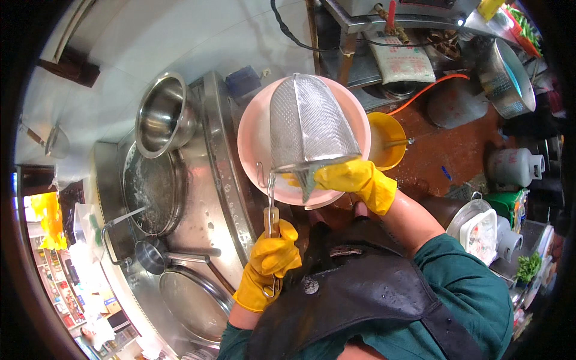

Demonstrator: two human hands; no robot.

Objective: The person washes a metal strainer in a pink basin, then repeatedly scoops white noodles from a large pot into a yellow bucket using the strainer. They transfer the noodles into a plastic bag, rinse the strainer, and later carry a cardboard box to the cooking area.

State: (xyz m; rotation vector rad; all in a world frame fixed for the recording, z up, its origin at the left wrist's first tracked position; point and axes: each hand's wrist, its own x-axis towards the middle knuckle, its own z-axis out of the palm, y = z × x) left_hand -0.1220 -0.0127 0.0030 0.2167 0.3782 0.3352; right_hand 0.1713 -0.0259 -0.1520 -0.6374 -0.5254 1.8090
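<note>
My left hand (272, 258), in a yellow rubber glove, is closed around the handle of a metal mesh strainer (312, 121). The deep strainer lies tilted over a pink plastic basin (252, 121), its open mouth towards me. My right hand (355, 177), also in a yellow glove, is at the strainer's lower rim and grips a pale green scouring pad or cloth (309, 183). Part of the pad and some of the right fingers are hidden inside the mesh. Whitish liquid shows in the basin behind the strainer.
On the left, water runs from a tap (110, 225) into a round pan (155, 189) in the steel sink counter. A steel bowl (157, 117), a saucepan (150, 255) and another large pan (193, 301) stand there. Right lie a yellow bucket (387, 141), an orange hose (420, 92) and a gas cylinder (510, 166).
</note>
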